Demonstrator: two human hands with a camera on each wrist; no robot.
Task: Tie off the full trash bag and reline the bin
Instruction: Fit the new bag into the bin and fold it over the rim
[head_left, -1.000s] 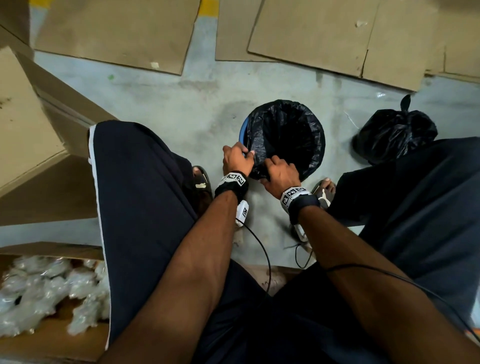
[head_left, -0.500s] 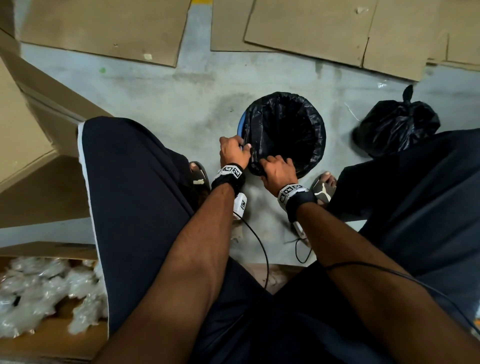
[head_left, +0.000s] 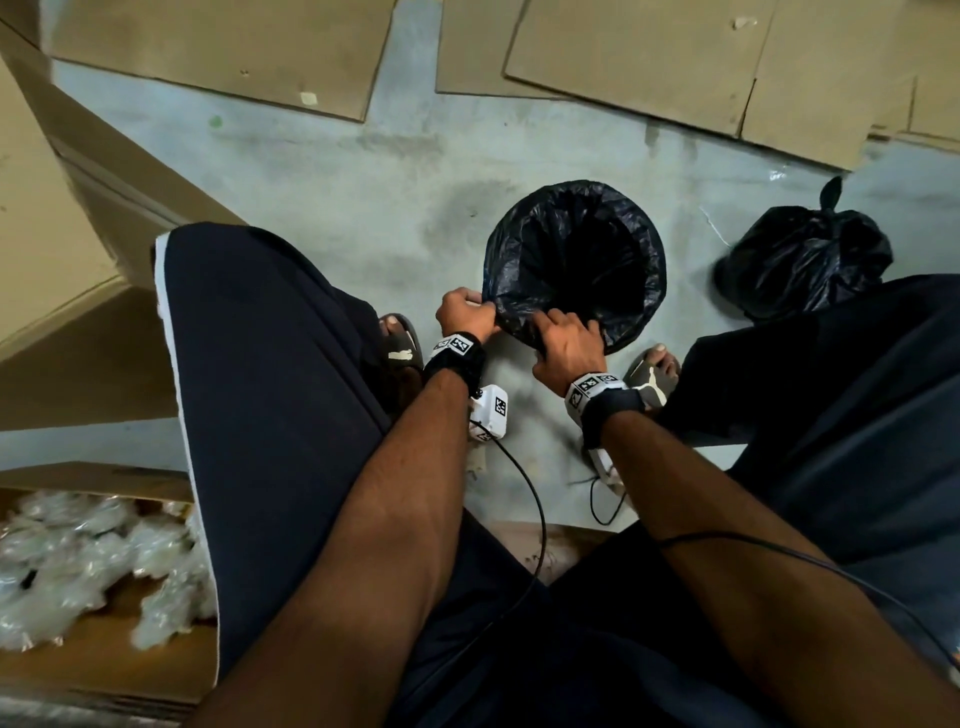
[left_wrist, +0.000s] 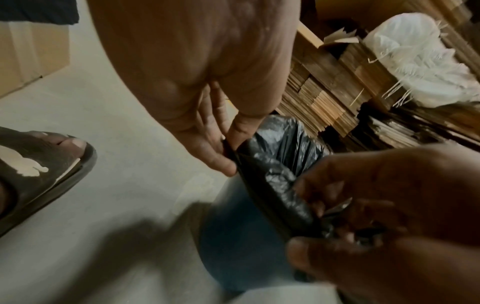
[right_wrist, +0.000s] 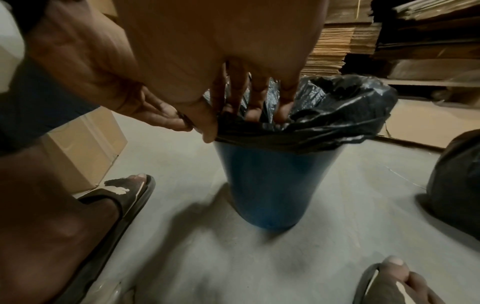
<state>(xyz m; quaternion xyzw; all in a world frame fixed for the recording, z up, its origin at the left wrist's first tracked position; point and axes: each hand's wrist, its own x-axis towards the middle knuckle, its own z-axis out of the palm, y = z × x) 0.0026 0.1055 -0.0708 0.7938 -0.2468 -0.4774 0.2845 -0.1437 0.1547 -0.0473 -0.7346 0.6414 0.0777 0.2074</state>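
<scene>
A blue bin (right_wrist: 270, 185) stands on the floor between my feet, lined with a fresh black liner (head_left: 574, 260) whose edge folds over the rim. My left hand (head_left: 480, 316) pinches the liner's edge at the near-left rim, thumb against fingers (left_wrist: 223, 162). My right hand (head_left: 563, 327) holds the near rim beside it, with its fingers (right_wrist: 255, 111) inside the liner and its thumb outside. The full black bag (head_left: 802, 260), knotted at the top, sits on the floor to the bin's right.
Flattened cardboard sheets (head_left: 649, 57) cover the floor beyond the bin. A cardboard box (head_left: 57, 218) stands at the left and an open box of clear plastic bags (head_left: 78, 561) at the lower left. My sandalled feet (head_left: 400, 348) flank the bin. Stacked cardboard (right_wrist: 337, 47) lies behind.
The blue rim that showed at the bin's left is now covered by the liner. Both hands have stayed at the near rim, the right hand's fingers now reaching into the bin.
</scene>
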